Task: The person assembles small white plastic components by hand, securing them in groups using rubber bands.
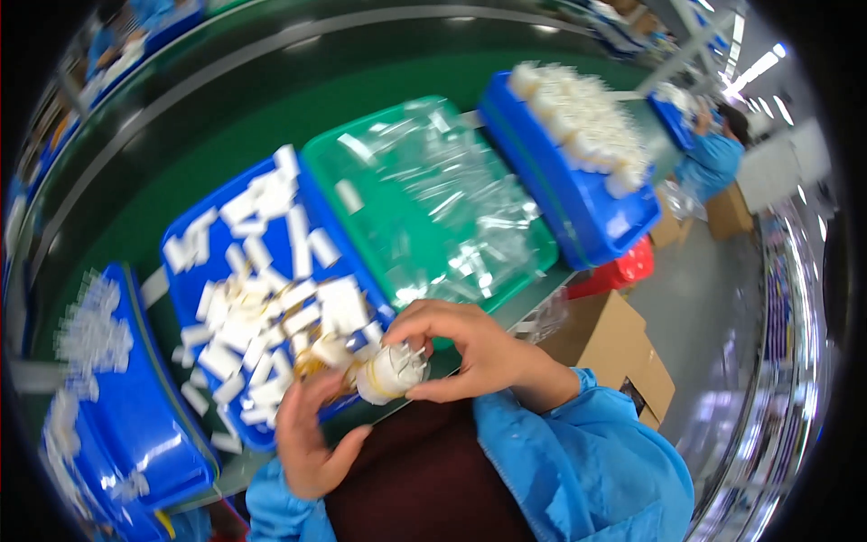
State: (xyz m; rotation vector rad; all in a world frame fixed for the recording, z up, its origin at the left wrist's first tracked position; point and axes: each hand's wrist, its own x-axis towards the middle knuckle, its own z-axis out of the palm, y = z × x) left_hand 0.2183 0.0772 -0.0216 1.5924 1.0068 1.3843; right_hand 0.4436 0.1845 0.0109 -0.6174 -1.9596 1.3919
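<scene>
The right hand (474, 350), its grip pinching a rounded white bundle (388, 374) with clear glossy tips, has the left hand (310, 438) at eight o'clock, grip spread. From the bundle, a smooth blue tray (314, 200) of white blocks lies at ten, a green tray (384, 237) of shiny clear plastic at twelve, and a blue bin (623, 219) of packed whitish pieces (578, 113) past one.
</scene>
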